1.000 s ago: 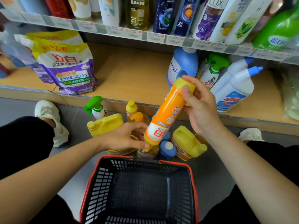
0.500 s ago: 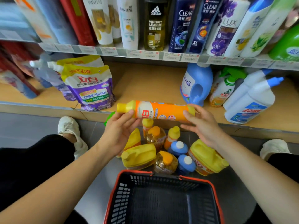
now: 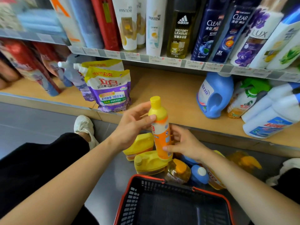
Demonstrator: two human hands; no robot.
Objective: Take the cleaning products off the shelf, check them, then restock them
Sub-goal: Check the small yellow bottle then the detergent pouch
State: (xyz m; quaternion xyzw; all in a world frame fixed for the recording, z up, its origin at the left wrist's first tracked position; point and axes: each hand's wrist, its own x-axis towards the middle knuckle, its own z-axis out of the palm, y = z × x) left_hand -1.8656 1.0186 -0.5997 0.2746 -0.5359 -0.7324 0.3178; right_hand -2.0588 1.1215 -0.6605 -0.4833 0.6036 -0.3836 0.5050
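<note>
I hold an orange bottle [image 3: 160,132] with a yellow cap upright in front of the lower wooden shelf [image 3: 167,95]. My left hand [image 3: 133,124] grips its yellow neck, thumb across the front. My right hand [image 3: 183,143] holds its lower body from the right, thumb on the orange label. Below the bottle, yellow jugs [image 3: 146,161], an amber bottle [image 3: 178,172] and blue-capped bottles [image 3: 199,174] stand on the grey floor.
A red and black basket [image 3: 170,202] sits on the floor nearest me. On the lower shelf are a purple refill pouch [image 3: 110,91], a blue detergent jug [image 3: 214,96] and white spray bottles [image 3: 272,117]. Shampoo bottles [image 3: 180,31] line the upper shelf.
The orange bottle turned from lying level with its cap to the left to standing upright, cap up. My right hand slid down to its lower body. The view shifted left.
</note>
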